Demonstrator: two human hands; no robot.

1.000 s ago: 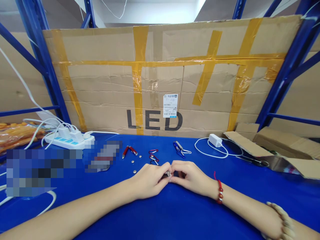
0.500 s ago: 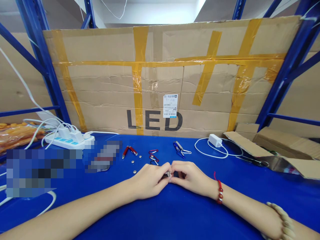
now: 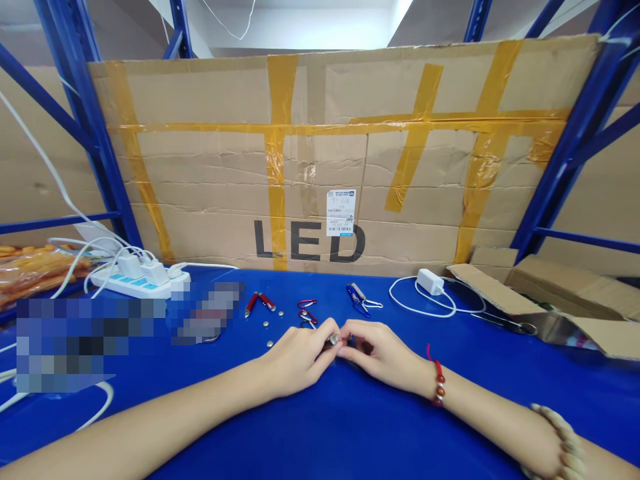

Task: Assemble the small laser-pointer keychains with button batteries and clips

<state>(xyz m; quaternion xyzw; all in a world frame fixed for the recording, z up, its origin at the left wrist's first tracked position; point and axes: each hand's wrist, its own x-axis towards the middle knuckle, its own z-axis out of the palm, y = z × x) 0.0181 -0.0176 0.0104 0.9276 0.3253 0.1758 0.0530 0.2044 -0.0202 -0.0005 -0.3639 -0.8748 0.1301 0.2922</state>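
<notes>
My left hand (image 3: 300,357) is closed around a small metal cylinder (image 3: 333,340), whose round silvery end shows between thumb and index finger. Against that end press the fingertips of my right hand (image 3: 377,348), bent into a pinch; whatever they grip is mostly hidden. Just beyond the left hand are red carabiner clips (image 3: 307,316) and a few small silvery discs (image 3: 266,324). Two short red tubes with metal ends (image 3: 261,303) lie farther left. Behind the right hand rest a blue and a silver tube with clips (image 3: 361,299).
A white power strip (image 3: 143,283) with plugged-in chargers and cables sits at the left. White cable and charger (image 3: 431,281) lie back right, beside an opened cardboard box (image 3: 560,293). A large taped cardboard panel (image 3: 225,187) stands behind the blue table (image 3: 310,440). Blurred patches cover the left.
The cylinder's round end has turned a little toward me between the left fingers. My right fingers have shifted slightly against it. Everything on the table stays in place.
</notes>
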